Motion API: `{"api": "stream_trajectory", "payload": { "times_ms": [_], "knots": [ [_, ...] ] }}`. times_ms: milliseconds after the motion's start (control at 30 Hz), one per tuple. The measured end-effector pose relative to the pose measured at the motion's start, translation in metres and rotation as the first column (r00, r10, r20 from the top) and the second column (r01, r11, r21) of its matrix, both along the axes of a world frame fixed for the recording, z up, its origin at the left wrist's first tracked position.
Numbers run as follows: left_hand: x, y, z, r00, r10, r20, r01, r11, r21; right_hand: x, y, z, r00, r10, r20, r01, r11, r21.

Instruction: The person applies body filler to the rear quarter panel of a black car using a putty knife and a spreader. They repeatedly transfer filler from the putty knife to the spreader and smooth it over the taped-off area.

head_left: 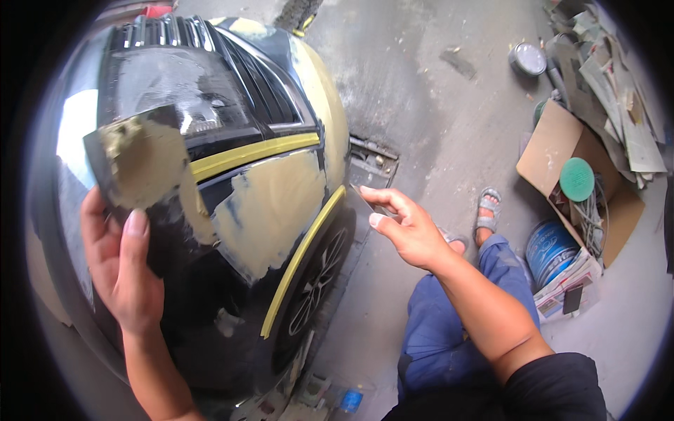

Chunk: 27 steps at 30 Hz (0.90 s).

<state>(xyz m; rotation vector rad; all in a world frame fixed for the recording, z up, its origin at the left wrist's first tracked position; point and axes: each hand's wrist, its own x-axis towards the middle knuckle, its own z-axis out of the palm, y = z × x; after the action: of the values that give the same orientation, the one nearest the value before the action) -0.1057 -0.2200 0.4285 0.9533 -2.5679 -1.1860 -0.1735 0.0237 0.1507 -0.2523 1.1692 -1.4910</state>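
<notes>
My left hand (pixel 130 281) grips a dark flat putty board (pixel 93 156), thumb in front and fingers behind. A thick heap of beige putty (pixel 151 165) lies on it. My right hand (pixel 414 228) pinches a thin spreader (pixel 361 198), seen almost edge-on, beside the rounded corner of a black car (pixel 203 302). Beige filler (pixel 270 207) coats the car's panel between two strips of yellow masking tape. One tape strip (pixel 256 150) runs under the headlight (pixel 189 91); the other tape strip (pixel 298 270) follows the wheel arch. The board hides part of the car behind it.
The car's wheel (pixel 319 281) sits below the arch. To the right on the concrete floor are an open cardboard box (pixel 554 144) holding a green disc (pixel 577 179), a blue bucket (pixel 550 252), a round can (pixel 528 59) and piled scraps (pixel 611 91). My sandalled feet stand nearby.
</notes>
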Motion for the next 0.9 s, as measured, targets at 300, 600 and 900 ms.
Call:
{"api": "stream_trajectory", "payload": {
  "times_ms": [300,600,900],
  "knots": [
    [0.020,0.071,0.015,0.993,0.094,-0.072,-0.060,0.921,0.386,-0.071,0.043,0.113,0.726,-0.144,-0.672,0.114,0.990,-0.088],
    [0.067,0.165,-0.019,0.922,0.368,-0.119,-0.198,0.715,0.671,-0.080,0.042,0.199,0.040,-0.199,-0.979,-0.380,0.903,-0.199],
    [0.088,0.195,-0.050,0.926,0.338,-0.168,-0.245,0.877,0.413,-0.065,0.042,0.189,-0.080,-0.120,-0.990,-0.579,0.814,-0.052]
  ]
}}
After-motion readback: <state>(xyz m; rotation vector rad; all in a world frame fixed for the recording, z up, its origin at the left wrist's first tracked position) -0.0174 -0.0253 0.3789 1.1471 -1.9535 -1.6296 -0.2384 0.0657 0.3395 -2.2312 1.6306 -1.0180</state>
